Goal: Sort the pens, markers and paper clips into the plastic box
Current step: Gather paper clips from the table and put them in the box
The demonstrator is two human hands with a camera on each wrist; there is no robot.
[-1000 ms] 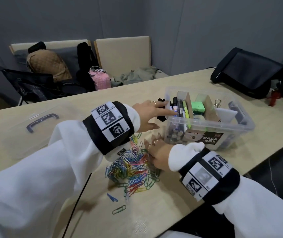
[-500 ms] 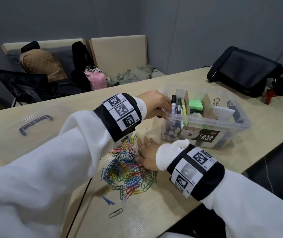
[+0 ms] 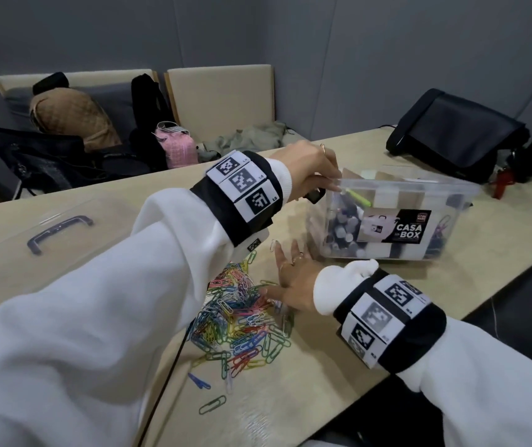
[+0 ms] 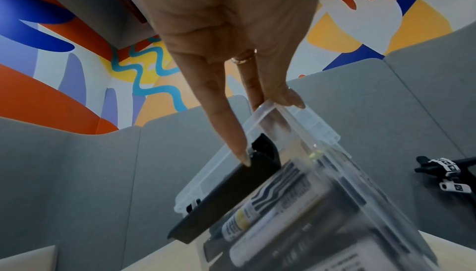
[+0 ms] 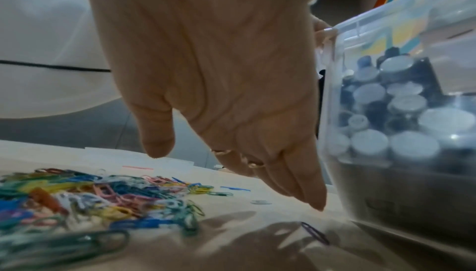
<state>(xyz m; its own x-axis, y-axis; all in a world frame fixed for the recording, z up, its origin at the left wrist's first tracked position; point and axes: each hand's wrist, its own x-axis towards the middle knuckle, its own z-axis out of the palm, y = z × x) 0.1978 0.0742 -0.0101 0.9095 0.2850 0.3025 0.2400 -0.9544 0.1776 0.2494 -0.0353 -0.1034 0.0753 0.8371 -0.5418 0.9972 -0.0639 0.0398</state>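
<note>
The clear plastic box [image 3: 339, 233] stands on the table with pens and markers [image 3: 345, 227] packed in its left end; it looks tilted toward me. My left hand [image 3: 310, 169] grips the box's near left corner, fingers curled over the rim [image 4: 296, 124], index finger on the black latch [image 4: 257, 161]. A pile of coloured paper clips [image 3: 242, 317] lies in front of the box. My right hand [image 3: 290, 279] hovers flat between pile and box, fingers [image 5: 296, 189] straight and holding nothing, tips near the box wall [image 5: 386, 183].
The clear lid with a dark handle [image 3: 58, 233] lies at the left. A black bag [image 3: 455, 133] sits at the far right. Loose clips [image 3: 212, 404] lie near the front edge, one purple clip [image 5: 315, 232] by the box. Chairs with bags stand behind the table.
My left hand rose from the box's side to its rim corner and the box came closer and tipped. My right hand spread its fingers beside the pile.
</note>
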